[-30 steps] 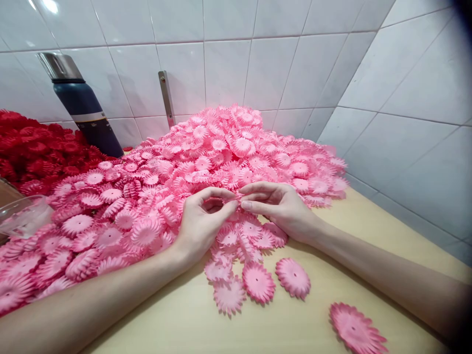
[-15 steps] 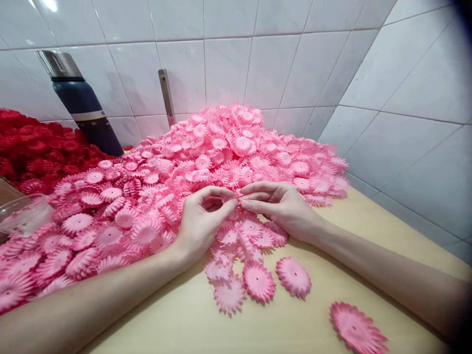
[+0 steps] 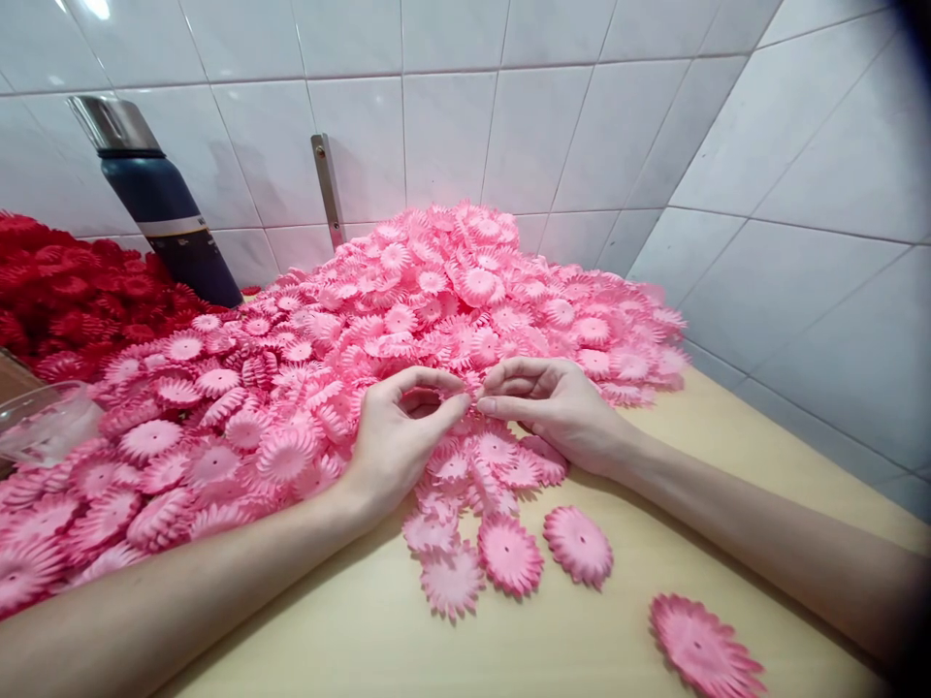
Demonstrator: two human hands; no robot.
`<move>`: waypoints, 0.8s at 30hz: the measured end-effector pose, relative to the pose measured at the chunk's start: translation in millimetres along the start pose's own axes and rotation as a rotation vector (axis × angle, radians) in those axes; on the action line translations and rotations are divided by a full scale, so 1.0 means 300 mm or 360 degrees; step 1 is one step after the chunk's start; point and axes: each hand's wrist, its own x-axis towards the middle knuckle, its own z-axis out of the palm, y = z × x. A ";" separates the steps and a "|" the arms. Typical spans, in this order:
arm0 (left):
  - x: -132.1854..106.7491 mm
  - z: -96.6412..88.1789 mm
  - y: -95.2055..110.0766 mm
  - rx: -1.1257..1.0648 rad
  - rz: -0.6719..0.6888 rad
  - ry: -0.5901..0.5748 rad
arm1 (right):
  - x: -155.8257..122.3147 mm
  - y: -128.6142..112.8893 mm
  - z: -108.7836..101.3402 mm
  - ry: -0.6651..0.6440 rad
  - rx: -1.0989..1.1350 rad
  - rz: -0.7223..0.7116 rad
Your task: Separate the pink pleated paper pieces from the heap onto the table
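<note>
A big heap of pink fabric flower petals covers the back of a pale wooden table. My left hand and my right hand meet fingertip to fingertip at the heap's front edge. Both are pinched on a small pink petal piece between thumbs and forefingers; most of it is hidden by the fingers. Several loose pink petals lie on the table just in front of my hands, and one more petal lies at the lower right.
A heap of red petals fills the far left. A dark blue flask with a steel cap stands against the white tiled wall. A metal bracket is fixed to the wall. A clear plastic container sits at the left edge.
My right forefinger has curled in slightly toward the pinch. Otherwise both hands stay in place.
</note>
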 end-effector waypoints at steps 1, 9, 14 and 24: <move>-0.001 0.001 0.001 0.0006 0.0007 -0.0004 | 0.000 -0.001 0.001 0.0005 0.0000 -0.0006; 0.003 -0.007 -0.016 0.0161 0.0330 0.0145 | 0.000 0.001 0.004 -0.0037 -0.0173 -0.0208; 0.000 -0.013 -0.026 0.0365 0.0500 0.0206 | -0.015 -0.014 0.019 -0.0030 -0.0385 -0.0402; -0.026 -0.011 0.008 0.0468 0.0909 0.0151 | -0.038 -0.096 0.065 -0.0188 -0.1151 -0.1178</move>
